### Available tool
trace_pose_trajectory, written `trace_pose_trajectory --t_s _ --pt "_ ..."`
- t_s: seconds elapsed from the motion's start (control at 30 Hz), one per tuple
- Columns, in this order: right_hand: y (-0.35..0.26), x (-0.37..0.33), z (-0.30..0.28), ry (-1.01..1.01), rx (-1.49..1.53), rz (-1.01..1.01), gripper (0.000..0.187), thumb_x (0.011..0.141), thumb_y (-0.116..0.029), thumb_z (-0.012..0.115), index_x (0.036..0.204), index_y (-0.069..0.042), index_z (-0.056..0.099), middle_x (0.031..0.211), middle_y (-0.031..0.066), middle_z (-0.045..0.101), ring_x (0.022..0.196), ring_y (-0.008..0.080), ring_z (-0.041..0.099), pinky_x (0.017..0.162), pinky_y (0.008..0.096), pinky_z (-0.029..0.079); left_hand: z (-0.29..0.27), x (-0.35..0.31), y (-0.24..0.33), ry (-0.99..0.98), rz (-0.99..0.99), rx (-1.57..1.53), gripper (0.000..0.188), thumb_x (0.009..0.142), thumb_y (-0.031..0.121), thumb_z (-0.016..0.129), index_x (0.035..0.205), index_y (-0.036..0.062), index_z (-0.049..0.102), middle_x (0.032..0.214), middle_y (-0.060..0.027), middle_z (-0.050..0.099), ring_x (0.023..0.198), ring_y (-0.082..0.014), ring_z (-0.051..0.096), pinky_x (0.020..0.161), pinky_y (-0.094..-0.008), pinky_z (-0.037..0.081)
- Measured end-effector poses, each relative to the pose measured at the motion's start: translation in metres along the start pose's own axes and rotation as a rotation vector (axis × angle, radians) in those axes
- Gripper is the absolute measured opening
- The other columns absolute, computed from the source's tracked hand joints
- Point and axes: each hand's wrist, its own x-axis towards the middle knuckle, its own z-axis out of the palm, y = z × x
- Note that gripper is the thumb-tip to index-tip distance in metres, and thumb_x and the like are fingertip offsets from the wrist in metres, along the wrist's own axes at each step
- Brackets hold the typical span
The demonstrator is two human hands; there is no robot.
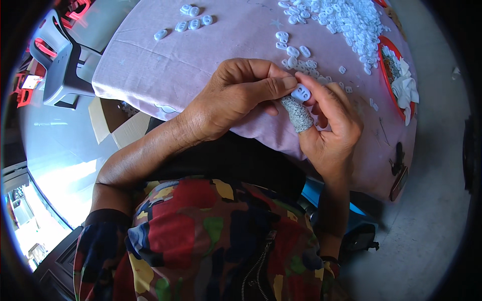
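A small white oval plastic piece point(301, 93) with holes in its face sits between my two hands, above the near part of the table. My right hand point(331, 120) grips it between the fingers and the thumb, which is wrapped in a grey speckled sleeve point(298, 114). My left hand point(238, 95) meets it from the left, thumb and forefinger pinched together at the piece's edge. Whatever lies between those left fingertips is hidden. Just beyond my hands lie several loose white oval pieces point(305, 51) and smaller flat white parts point(312, 64).
A large heap of white pieces point(346, 25) covers the far right of the pink tablecloth point(150, 65). More oval pieces point(195, 24) lie far left. At the right edge are a red basket point(384, 60) with white tissue, keys point(398, 155) and a phone-like object point(399, 183). An open carton point(108, 118) and grey chair point(65, 65) stand left.
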Motion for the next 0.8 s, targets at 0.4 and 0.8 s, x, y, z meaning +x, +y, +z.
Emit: trace_pose_trajectory --t_s 0.4,0.8 --pt "-0.001 -0.003 0.002 0.051 -0.039 -0.02 0.031 0.07 0.003 0.069 0.101 0.0 0.067 0.074 0.0092 0.059 0.063 0.0229 0.061 0.055 0.0314 0.049 0.001 0.001 -0.003 -0.033 0.05 0.082 0.016 0.093 0.014 0.061 0.1 0.0021 0.067 0.087 -0.0018 0.065 0.073 -0.0068 0.057 0.067 -0.0205 0.048" --pt "0.035 -0.005 -0.048 -0.182 -0.246 0.356 0.025 0.074 0.001 0.06 0.098 -0.002 0.067 0.086 0.0147 0.064 0.077 0.0306 0.063 0.067 0.0362 0.049 -0.086 0.002 0.041 0.592 0.63 1.469 0.015 0.084 0.011 0.069 0.097 0.0039 0.069 0.09 -0.0101 0.071 0.079 -0.0179 0.07 0.071 -0.0292 0.056"
